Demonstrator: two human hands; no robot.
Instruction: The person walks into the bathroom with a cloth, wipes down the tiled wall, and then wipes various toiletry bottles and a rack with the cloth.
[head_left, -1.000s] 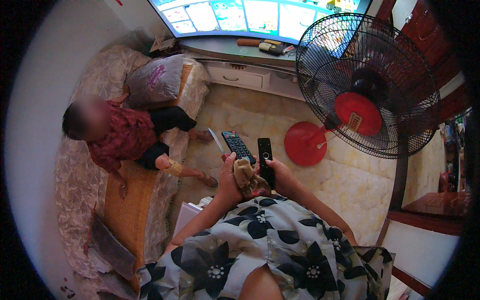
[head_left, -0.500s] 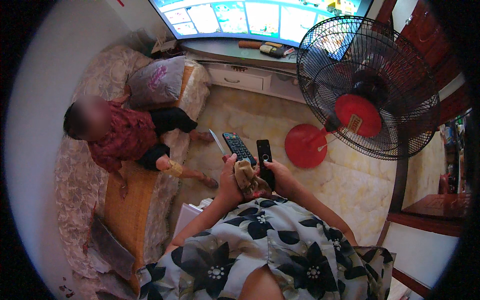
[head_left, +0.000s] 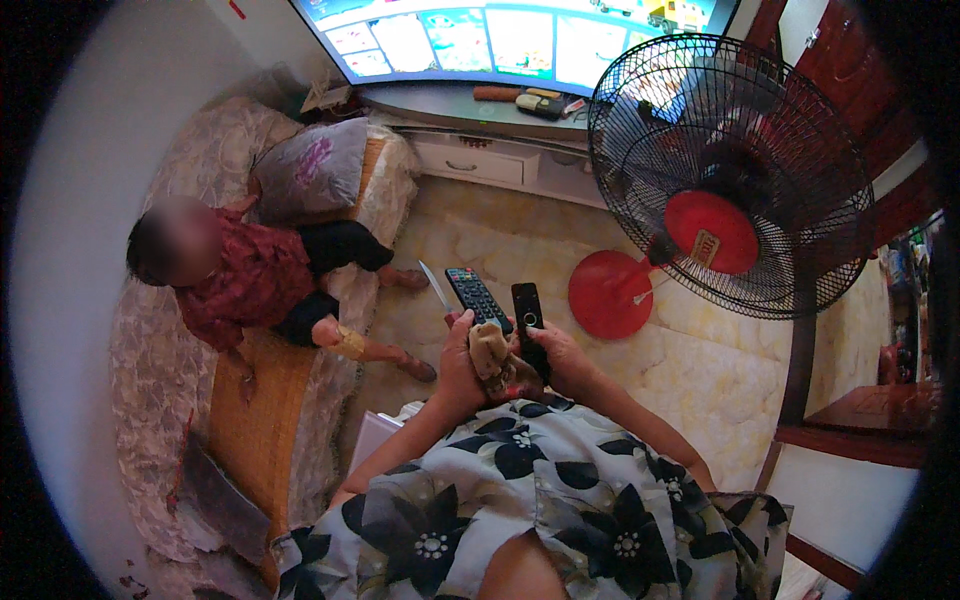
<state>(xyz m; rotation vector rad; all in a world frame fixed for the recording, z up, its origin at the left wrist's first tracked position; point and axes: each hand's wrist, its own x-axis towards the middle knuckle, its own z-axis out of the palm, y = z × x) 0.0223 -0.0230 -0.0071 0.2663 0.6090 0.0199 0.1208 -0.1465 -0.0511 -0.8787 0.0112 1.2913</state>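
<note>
My left hand [head_left: 462,372] is closed around a bundle in front of my body. In it are a long black remote control [head_left: 479,296] with coloured buttons and a knife [head_left: 437,287], its blade pointing away from me past the remote's left side. A tan, crumpled, cloth-like thing [head_left: 489,352] lies against the same hand; its exact kind is unclear. My right hand [head_left: 565,362] grips a slimmer black remote control [head_left: 525,302], held upright beside the first. The right thumb rests on its face, just below a ring-shaped button. The lower ends of both remotes are hidden.
A lit television [head_left: 480,45] stands on a grey-topped cabinet [head_left: 440,102] ahead. At right is a black-caged fan [head_left: 735,175] on a red base [head_left: 608,293]. Another person [head_left: 250,270] sits on a covered couch [head_left: 160,400] at left, beside a grey cushion [head_left: 312,165].
The view has shifted very slightly. Both hands keep their hold, and the right thumb has moved a little on the slim remote.
</note>
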